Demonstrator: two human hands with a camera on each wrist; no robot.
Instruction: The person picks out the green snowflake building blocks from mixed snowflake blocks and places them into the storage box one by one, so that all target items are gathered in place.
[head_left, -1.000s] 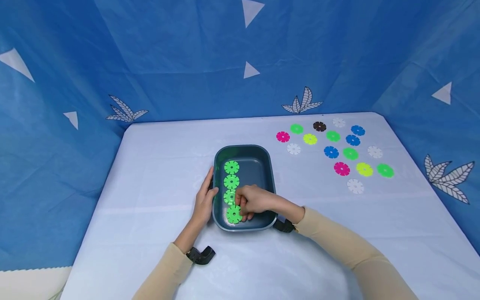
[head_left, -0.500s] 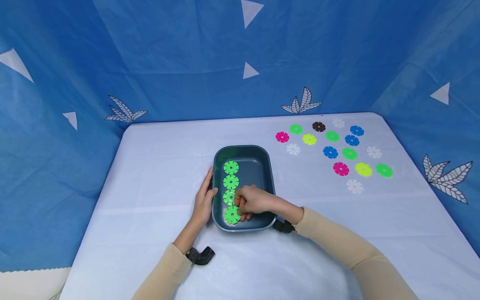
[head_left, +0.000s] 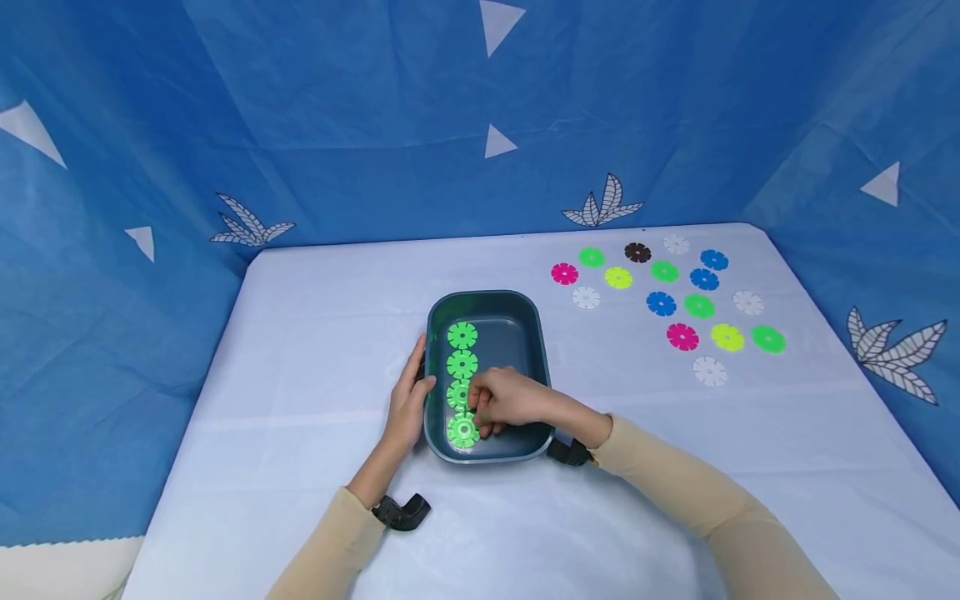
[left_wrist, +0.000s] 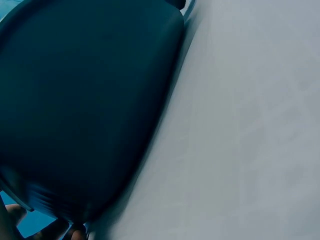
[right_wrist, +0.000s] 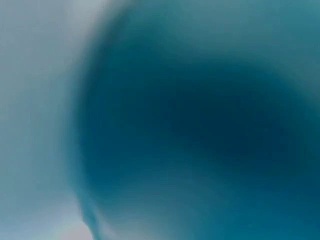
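Note:
A dark blue-green rectangular dish (head_left: 517, 346) stands on the table with several bright green notched building discs in a column along its left side. My left hand (head_left: 408, 404) grips the dish's left side, thumb at the rim; the left wrist view shows fingertips (left_wrist: 55, 230) by the handle. Inside the dish, my right hand (head_left: 510, 398) has its fingers bent at the right edge of the nearest green disc (head_left: 462, 432). That disc lies flat or nearly flat, below another green disc (head_left: 457, 395). The fingers partly cover the disc edges. The right wrist view is blurred.
Loose notched discs lie scattered at the table's back right, among them a pink disc (head_left: 682, 337), a yellow disc (head_left: 727, 337), a blue disc (head_left: 662, 303) and a brown disc (head_left: 638, 252). A blue curtain (head_left: 390, 125) hangs behind the white tablecloth (head_left: 315, 333).
The nearest green disc has shifted slightly left and now catches a bright reflection at its middle. My right fingers have moved very slightly; my left hand keeps its place on the dish.

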